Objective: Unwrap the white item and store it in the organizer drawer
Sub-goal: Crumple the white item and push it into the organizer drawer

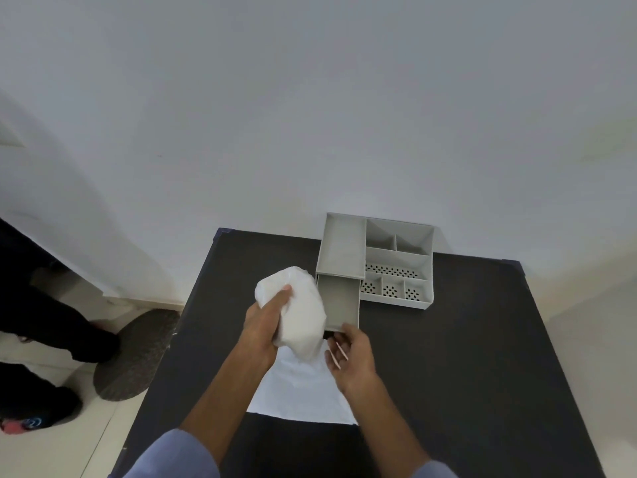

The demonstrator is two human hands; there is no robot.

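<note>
My left hand (263,326) grips a bulky white item (303,312), held up above the dark table just left of the organizer's drawer. A flat white cloth or sheet (300,391) lies on the table below it; whether the item joins it I cannot tell. My right hand (351,353) hovers beside the item's lower end, fingers apart, holding nothing. The grey organizer (396,263) stands at the table's far edge against the wall, and its drawer (339,301) is pulled out toward me and looks empty.
The dark table (465,357) fills the lower middle, with a white wall behind it. To the left on the pale floor are a round grey mat (134,353) and the dark-clothed legs of another person (51,322).
</note>
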